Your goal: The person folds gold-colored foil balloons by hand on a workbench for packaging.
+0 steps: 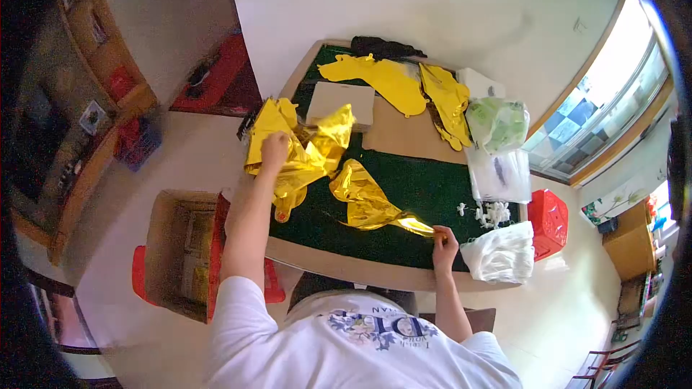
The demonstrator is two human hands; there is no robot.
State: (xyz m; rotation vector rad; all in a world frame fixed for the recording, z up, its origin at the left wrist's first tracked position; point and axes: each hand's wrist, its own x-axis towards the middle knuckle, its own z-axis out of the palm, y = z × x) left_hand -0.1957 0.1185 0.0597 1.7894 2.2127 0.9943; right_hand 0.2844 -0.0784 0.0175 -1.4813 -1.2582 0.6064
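My left hand point(276, 151) is closed in a fist at a bunch of crumpled gold foil balloons point(310, 164), gripping the foil near the table's left edge. Its fingertips are partly hidden. My right hand point(445, 245) pinches the narrow end of a single flat gold foil balloon point(364, 198), which stretches to the left across the dark green table cover point(425, 173). More flat yellow-gold foil balloons point(389, 83) lie at the back of the table, and another folded gold piece point(448, 101) rests to their right.
A pale box point(342, 105) stands behind the bunch. On the right are clear plastic bags point(499, 119), small white pieces point(494, 214), a bundle of white plastic point(501, 253) and a red stool point(548, 223). An open cardboard box point(162, 245) sits at lower left.
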